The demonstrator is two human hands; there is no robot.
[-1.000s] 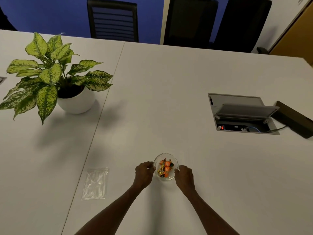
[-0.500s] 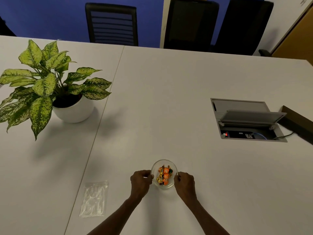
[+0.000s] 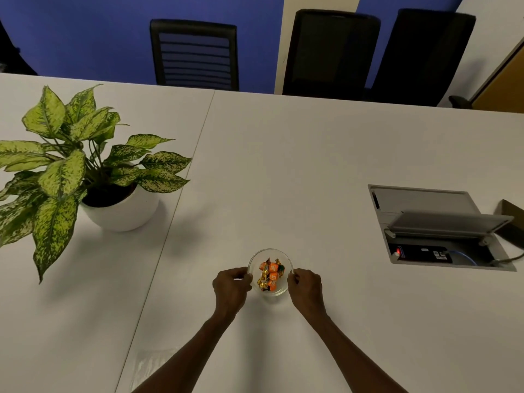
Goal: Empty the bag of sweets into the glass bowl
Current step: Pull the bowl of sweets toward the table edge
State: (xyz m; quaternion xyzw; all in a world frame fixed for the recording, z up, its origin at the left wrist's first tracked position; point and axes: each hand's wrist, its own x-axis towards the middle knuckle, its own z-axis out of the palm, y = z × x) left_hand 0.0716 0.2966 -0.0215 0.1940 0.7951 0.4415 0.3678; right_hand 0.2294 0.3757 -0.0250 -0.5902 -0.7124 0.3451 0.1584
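Note:
A small glass bowl point(image 3: 279, 255) stands on the white table point(image 3: 312, 165), holding several orange and gold wrapped sweets point(image 3: 270, 276). My left hand point(image 3: 231, 286) grips the bowl's left rim and my right hand point(image 3: 306, 287) grips its right rim. The clear plastic bag point(image 3: 150, 364) lies flat on the table at the lower left, partly hidden behind my left forearm; it looks empty.
A leafy plant in a white pot point(image 3: 124, 211) stands at the left. An open cable hatch point(image 3: 436, 228) with a raised lid is set into the table at the right, a dark box point(image 3: 513, 222) beside it. Black chairs point(image 3: 195, 55) line the far edge.
Both hands have pushed the bowl a little farther away from me along the table. The bag has stayed where it was and now lies closer to the frame's bottom edge.

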